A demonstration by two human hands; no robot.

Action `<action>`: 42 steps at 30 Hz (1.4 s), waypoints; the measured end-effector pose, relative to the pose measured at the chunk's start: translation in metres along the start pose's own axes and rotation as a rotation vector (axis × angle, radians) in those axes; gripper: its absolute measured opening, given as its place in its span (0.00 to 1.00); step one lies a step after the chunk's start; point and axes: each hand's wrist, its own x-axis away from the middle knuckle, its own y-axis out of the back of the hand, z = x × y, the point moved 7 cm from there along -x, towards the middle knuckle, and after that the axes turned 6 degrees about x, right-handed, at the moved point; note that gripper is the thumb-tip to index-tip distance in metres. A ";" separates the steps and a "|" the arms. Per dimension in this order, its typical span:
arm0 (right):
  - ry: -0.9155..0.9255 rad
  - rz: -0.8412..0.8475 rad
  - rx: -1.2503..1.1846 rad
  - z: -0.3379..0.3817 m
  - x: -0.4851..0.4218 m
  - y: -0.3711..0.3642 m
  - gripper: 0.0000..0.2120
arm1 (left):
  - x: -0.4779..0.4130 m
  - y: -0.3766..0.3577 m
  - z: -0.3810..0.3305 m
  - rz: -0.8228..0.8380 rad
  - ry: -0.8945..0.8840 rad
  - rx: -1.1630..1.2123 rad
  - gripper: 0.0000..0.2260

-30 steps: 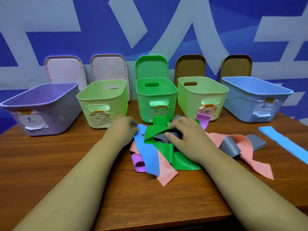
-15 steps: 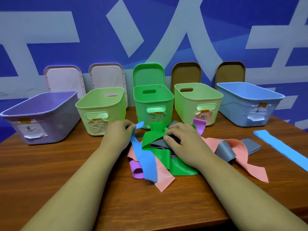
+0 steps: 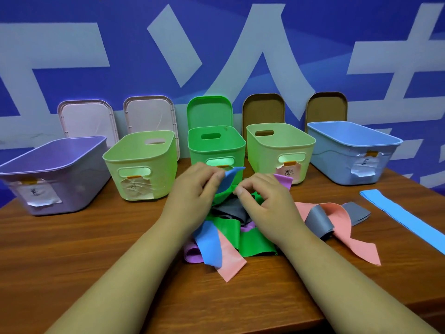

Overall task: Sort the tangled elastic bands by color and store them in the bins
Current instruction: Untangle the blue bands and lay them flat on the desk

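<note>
I seem to be in a company office or demo room: wooden table [image 3: 72, 249] against a blue wall banner [image 3: 337, 32] with huge white lettering, paper-labelled plastic bins [image 3: 337, 162] in a row, lids [image 3: 89, 119] leaning behind.

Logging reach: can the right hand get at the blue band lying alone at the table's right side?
Probably yes. The lone blue band lies flat right of the pile, nothing on it, and only loose bands between it and the right hand.
</note>
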 end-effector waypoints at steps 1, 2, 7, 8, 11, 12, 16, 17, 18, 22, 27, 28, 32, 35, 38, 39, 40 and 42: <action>-0.017 0.018 -0.024 -0.003 0.000 -0.002 0.07 | 0.002 -0.006 -0.005 0.037 -0.014 0.009 0.09; -0.040 0.035 -0.046 -0.006 0.000 -0.003 0.08 | 0.003 -0.011 -0.008 0.064 -0.020 0.023 0.10; -0.137 0.117 -0.157 -0.019 0.001 -0.003 0.06 | 0.004 -0.018 -0.008 0.120 -0.019 0.082 0.10; -0.142 0.130 -0.166 -0.019 0.001 -0.003 0.05 | 0.005 -0.019 -0.006 0.130 -0.008 0.082 0.10; -0.160 0.145 -0.183 -0.019 0.001 -0.003 0.05 | 0.006 -0.021 -0.001 0.157 0.015 0.088 0.10; -0.165 0.146 -0.184 -0.019 0.002 -0.002 0.05 | 0.007 -0.022 -0.001 0.165 0.015 0.091 0.10; -0.204 0.158 -0.161 -0.023 0.003 0.000 0.03 | 0.007 -0.022 -0.002 0.178 0.024 0.090 0.10; -0.208 0.161 -0.159 -0.023 0.004 0.000 0.03 | 0.007 -0.023 -0.002 0.179 0.027 0.090 0.10; -0.208 0.162 -0.161 -0.023 0.004 0.000 0.04 | 0.007 -0.023 -0.002 0.180 0.028 0.093 0.10; -0.210 0.172 -0.171 -0.020 0.005 0.001 0.09 | 0.007 -0.023 -0.001 0.182 0.032 0.101 0.11; -0.258 0.163 -0.203 -0.021 0.007 0.000 0.08 | 0.007 -0.021 -0.004 0.209 0.013 0.094 0.11; -0.263 0.163 -0.205 -0.022 0.007 0.000 0.08 | 0.007 -0.021 -0.005 0.219 0.006 0.088 0.11; -0.251 0.150 -0.204 -0.023 0.006 0.000 0.07 | 0.007 -0.020 -0.009 0.226 -0.024 0.066 0.12; -0.224 0.139 -0.220 -0.019 0.005 0.000 0.08 | 0.006 -0.018 -0.010 0.195 -0.058 -0.025 0.09; -0.203 0.146 -0.188 -0.016 0.006 -0.001 0.08 | 0.005 -0.018 -0.011 0.175 -0.076 -0.084 0.09; -0.204 0.152 -0.179 -0.016 0.006 -0.002 0.08 | 0.004 -0.018 -0.012 0.165 -0.074 -0.085 0.10; -0.208 0.157 -0.167 -0.017 0.006 -0.003 0.08 | 0.004 -0.017 -0.013 0.152 -0.071 -0.085 0.10; -0.217 0.167 -0.138 -0.020 0.006 -0.004 0.07 | 0.003 -0.014 -0.015 0.116 -0.079 -0.093 0.09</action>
